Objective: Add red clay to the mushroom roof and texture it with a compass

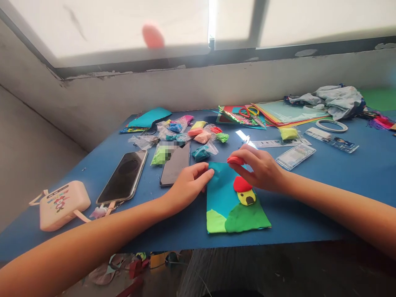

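A clay picture (221, 192) lies flat near the table's front edge, with a blue sky and two green hills. On it sits a small mushroom house (246, 197) with a yellow body, dark door and window, and a red cap. Between the thumb and fingers of my right hand (258, 167) is a flattened piece of red clay (235, 160), held just above the picture's upper right corner. My left hand (193, 181) rests at the picture's upper left edge, thumb and index finger on its corner; its other fingers are partly hidden.
Two phones (123, 175) and a pink power bank (64, 205) lie to the left. Several bags of coloured clay (202, 152) sit behind the picture. Scissors (252, 114), coloured sheets (287, 112), a ruler (278, 143) and a tape roll (331, 125) are farther back.
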`<state>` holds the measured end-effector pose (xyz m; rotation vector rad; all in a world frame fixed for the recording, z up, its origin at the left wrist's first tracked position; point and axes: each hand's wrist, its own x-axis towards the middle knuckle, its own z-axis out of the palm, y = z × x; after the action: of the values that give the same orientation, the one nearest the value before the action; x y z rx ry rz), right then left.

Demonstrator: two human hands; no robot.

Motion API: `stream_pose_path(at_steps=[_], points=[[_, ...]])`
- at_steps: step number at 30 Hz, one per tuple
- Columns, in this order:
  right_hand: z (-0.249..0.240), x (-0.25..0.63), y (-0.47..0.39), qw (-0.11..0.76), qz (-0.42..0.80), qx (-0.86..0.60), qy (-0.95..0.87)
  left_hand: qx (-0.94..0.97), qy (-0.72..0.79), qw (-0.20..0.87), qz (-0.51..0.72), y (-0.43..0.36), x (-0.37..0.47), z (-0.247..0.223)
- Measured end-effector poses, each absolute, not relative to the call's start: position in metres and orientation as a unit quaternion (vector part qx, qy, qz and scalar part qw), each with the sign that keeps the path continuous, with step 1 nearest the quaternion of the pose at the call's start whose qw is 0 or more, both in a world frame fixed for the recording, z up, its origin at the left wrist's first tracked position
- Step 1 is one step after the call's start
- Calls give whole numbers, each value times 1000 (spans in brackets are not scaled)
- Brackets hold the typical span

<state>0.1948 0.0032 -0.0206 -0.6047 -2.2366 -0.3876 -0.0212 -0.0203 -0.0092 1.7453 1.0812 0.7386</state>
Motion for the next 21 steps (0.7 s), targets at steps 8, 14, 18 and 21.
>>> stream_pose_path(at_steps=[8,14,18,21], points=[[-28,215,23,329,-190,-298,-876,720,446,429,315,-20,-22,-10],[-24,214,23,314,-288,-234,-874,742,440,391,321,-19,-24,-13],[-24,212,21,310,-293,-235,-873,752,438,373,322,-19,-24,-13],[-26,212,23,324,-304,-239,-863,751,441,373,320,-20,-23,-15]])
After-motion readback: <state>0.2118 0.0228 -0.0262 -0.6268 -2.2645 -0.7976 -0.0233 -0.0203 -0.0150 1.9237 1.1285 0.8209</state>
